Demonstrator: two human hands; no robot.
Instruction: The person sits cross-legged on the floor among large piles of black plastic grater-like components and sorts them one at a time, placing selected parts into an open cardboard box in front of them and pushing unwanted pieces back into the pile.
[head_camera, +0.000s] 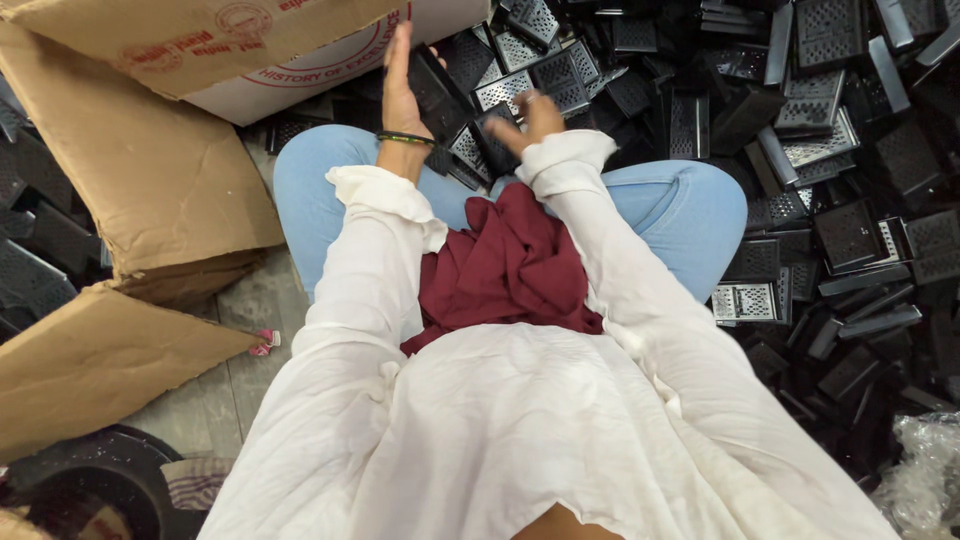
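Person: sat on the floor (235, 390) with knees apart, in blue jeans, a loose white top and a dark red cloth in the lap.
Left hand (400, 85): was raised with fingers straight and together, palm edge turned toward the camera, lying flat against a black grater panel (432, 88); a thin green and black bangle (405, 138) circled the wrist.
Right hand (535, 118): looked blurred; fingers were curled over a black grater piece (490, 140) with a perforated metal face, just above the knees. Whether the grip was closed could not be told.
Grater panel and piece: both sat between the two hands, at the near edge of the heap, just past the knees.
Heap of graters (800, 150): black frames with grey perforated plates, piled loosely across the floor ahead and to the right.
Cardboard box (150, 150): large, open and torn, lying on the left, one flap reaching toward the left hand.
Plastic wrap (925, 470): crumpled, clear, at the lower right corner.
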